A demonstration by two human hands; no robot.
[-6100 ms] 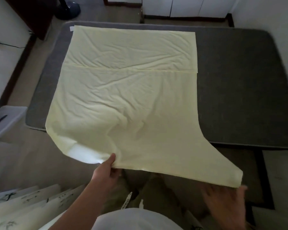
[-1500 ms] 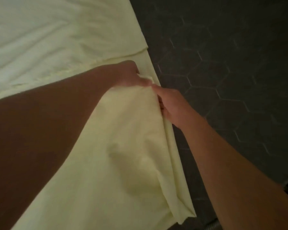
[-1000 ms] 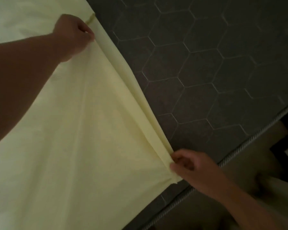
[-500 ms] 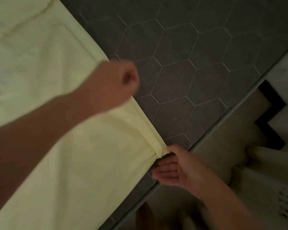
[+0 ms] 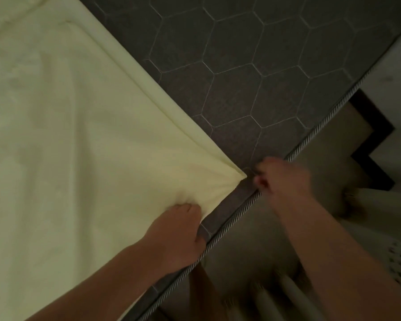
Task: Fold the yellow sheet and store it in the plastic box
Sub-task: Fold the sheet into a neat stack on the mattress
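So, yellow sheet lies flat on mattress, long folded edge running diagonal down to corner near mattress edge. Corner points straight at right hand, just beside it; fingers curled, too blurry, can't tell if pinching anything. Left hand on sheet's near edge, fingers bunching cloth. Right hand looks nearer for corner.

Dark grey mattress, hexagon-quilted top, twisted cord piping along its edge; beige floor beyond; black zigzag strip at right; dim light.
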